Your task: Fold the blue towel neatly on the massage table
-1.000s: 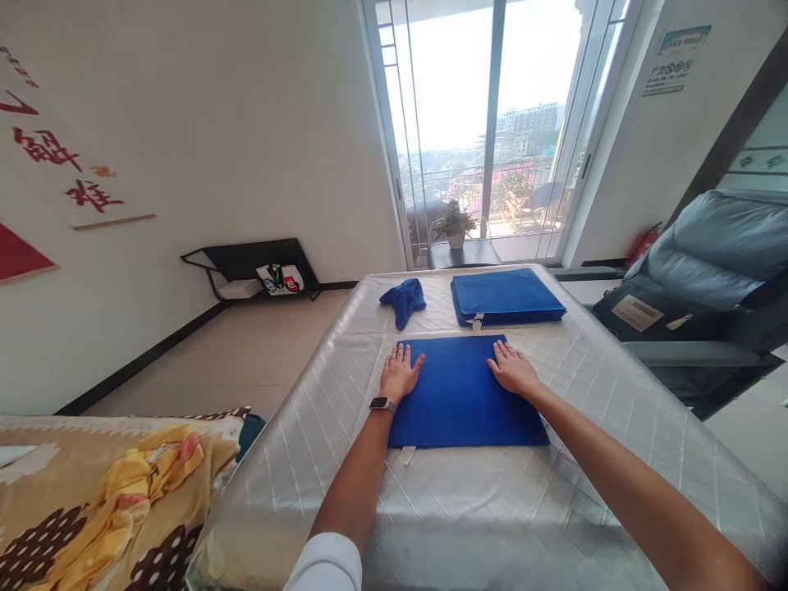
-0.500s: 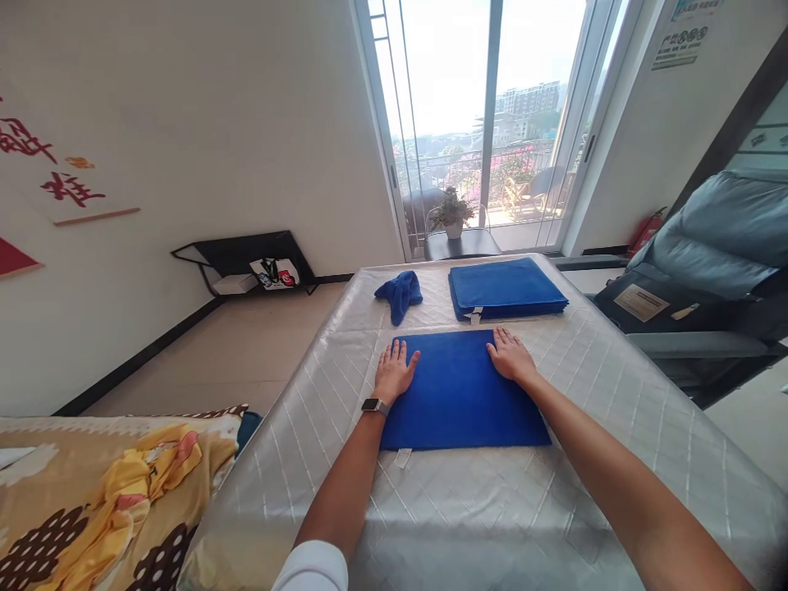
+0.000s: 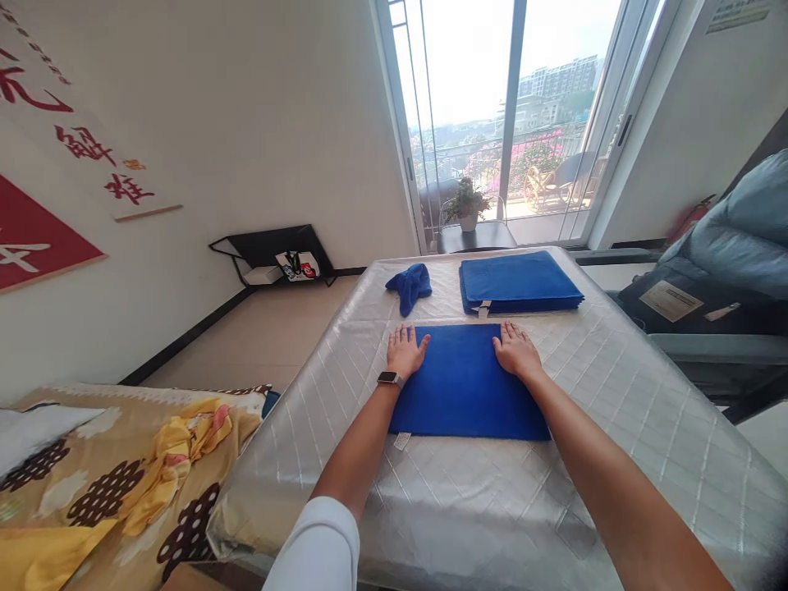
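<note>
A folded blue towel (image 3: pixel 465 386) lies flat on the silver quilted table cover (image 3: pixel 616 410). My left hand (image 3: pixel 405 351) rests open and flat on the towel's far left corner, a watch on its wrist. On the far right corner my right hand (image 3: pixel 515 350) lies open, fingers spread. Just beyond them sits a stack of folded blue towels (image 3: pixel 518 281), and a crumpled blue cloth (image 3: pixel 410 285) lies to its left.
A patterned yellow and brown blanket (image 3: pixel 116 484) lies at the lower left. A grey recliner chair (image 3: pixel 720 263) stands on the right. Behind the table are a small stool with a potted plant (image 3: pixel 466 208), glass balcony doors and a black rack (image 3: pixel 271 250) by the wall.
Both hands stay flat on the towel's far corners. The view has shifted slightly to the left.
</note>
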A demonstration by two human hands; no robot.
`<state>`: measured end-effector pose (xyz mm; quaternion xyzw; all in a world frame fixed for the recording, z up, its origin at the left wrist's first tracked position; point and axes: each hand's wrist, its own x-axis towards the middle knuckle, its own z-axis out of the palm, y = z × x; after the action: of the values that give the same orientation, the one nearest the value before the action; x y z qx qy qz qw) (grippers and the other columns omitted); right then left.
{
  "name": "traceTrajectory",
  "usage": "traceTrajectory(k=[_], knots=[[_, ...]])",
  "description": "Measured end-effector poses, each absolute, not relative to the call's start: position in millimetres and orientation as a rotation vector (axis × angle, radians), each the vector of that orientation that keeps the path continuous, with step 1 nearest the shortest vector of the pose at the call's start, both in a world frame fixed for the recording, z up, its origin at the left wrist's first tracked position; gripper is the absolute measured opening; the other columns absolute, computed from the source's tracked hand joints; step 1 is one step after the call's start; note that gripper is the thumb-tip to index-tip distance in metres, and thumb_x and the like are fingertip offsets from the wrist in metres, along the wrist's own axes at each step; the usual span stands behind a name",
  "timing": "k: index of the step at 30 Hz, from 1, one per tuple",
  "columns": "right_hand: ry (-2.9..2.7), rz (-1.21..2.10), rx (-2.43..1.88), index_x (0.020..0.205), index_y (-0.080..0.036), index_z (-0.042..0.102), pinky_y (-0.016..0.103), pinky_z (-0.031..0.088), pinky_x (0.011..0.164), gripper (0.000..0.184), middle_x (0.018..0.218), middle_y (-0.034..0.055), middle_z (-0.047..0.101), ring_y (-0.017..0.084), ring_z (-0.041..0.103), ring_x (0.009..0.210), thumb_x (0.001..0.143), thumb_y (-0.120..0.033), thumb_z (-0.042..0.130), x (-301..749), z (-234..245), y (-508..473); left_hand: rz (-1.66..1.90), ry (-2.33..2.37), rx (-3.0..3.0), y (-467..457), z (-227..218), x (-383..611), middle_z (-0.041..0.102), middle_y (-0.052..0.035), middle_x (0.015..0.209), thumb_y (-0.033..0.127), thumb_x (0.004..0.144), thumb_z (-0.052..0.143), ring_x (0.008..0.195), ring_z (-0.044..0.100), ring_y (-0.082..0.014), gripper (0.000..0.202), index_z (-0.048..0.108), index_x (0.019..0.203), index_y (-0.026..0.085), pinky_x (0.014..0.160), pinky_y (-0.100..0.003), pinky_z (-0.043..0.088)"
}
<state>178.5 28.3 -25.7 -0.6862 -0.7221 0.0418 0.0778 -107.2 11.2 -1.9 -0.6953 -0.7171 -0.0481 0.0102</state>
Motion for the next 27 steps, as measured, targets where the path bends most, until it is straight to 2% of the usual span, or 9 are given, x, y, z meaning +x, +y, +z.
traceTrajectory(k=[3, 6, 9, 11, 16, 23, 27], knots=[[-2.153, 0.137, -2.067, 0.159, -0.002, 0.025, 0.039, 0.014, 0.125, 0.071, 0.166, 0.0135, 0.023, 0.024, 0.019, 0.154, 0.101, -0.043, 0.016, 178, -24, 27, -0.267, -1.968, -2.404, 20, 5, -49, 0.034, -0.0171, 0.162, 0.060, 0.103, 0.010, 0.152, 0.026, -0.0276, 0.078, 0.038, 0.154, 0.008, 0.125, -0.043, 0.020], [-2.170, 0.117, -2.051, 0.159, -0.003, 0.025, 0.040, 0.015, 0.125, 0.069, 0.166, 0.0135, 0.023, 0.023, 0.018, 0.154, 0.100, -0.039, 0.020, 181, -26, 25, -0.391, -1.713, -2.658, 27, 1, 23, 0.042, -0.0153, 0.158, 0.058, 0.104, 0.011, 0.149, 0.033, -0.0250, 0.072, 0.040, 0.153, 0.014, 0.123, -0.044, 0.026], [-2.260, 0.085, -1.994, 0.160, -0.007, 0.024, 0.038, 0.014, 0.125, 0.069, 0.168, 0.0114, 0.019, 0.022, 0.015, 0.155, 0.096, -0.033, 0.031, 187, -30, 25, -0.461, -1.642, -2.764, 32, -9, 71, 0.044, -0.0157, 0.157, 0.053, 0.105, 0.012, 0.148, 0.035, -0.0253, 0.067, 0.037, 0.155, 0.016, 0.121, -0.046, 0.029], [-2.278, 0.076, -1.985, 0.160, -0.006, 0.024, 0.037, 0.013, 0.125, 0.069, 0.168, 0.0111, 0.018, 0.022, 0.015, 0.155, 0.096, -0.032, 0.031, 188, -32, 26, -0.453, -1.689, -2.779, 33, -16, 78, 0.042, -0.0151, 0.158, 0.052, 0.105, 0.012, 0.149, 0.034, -0.0249, 0.066, 0.036, 0.156, 0.017, 0.121, -0.046, 0.028], [-2.179, 0.102, -2.050, 0.159, -0.003, 0.025, 0.040, 0.015, 0.125, 0.070, 0.167, 0.0131, 0.022, 0.023, 0.019, 0.154, 0.102, -0.041, 0.017, 183, -31, 31, -0.382, -1.840, -2.676, 33, -21, 24, 0.034, -0.0108, 0.163, 0.059, 0.103, 0.008, 0.153, 0.024, -0.0236, 0.074, 0.036, 0.156, 0.016, 0.126, -0.044, 0.018], [-2.161, 0.157, -2.082, 0.160, -0.004, 0.023, 0.038, 0.013, 0.125, 0.072, 0.167, 0.0113, 0.020, 0.022, 0.017, 0.154, 0.102, -0.045, 0.015, 180, -28, 31, -0.258, -2.162, -2.356, 31, -18, -95, 0.028, -0.0115, 0.165, 0.064, 0.101, 0.006, 0.154, 0.022, -0.0256, 0.081, 0.033, 0.158, 0.013, 0.126, -0.045, 0.016], [-2.161, 0.162, -2.100, 0.160, -0.003, 0.022, 0.038, 0.013, 0.125, 0.071, 0.167, 0.0113, 0.020, 0.022, 0.016, 0.154, 0.102, -0.044, 0.015, 179, -23, 29, -0.280, -2.242, -2.282, 28, -19, -124, 0.024, -0.0116, 0.166, 0.067, 0.099, 0.006, 0.154, 0.020, -0.0255, 0.085, 0.030, 0.159, 0.011, 0.126, -0.042, 0.016]])
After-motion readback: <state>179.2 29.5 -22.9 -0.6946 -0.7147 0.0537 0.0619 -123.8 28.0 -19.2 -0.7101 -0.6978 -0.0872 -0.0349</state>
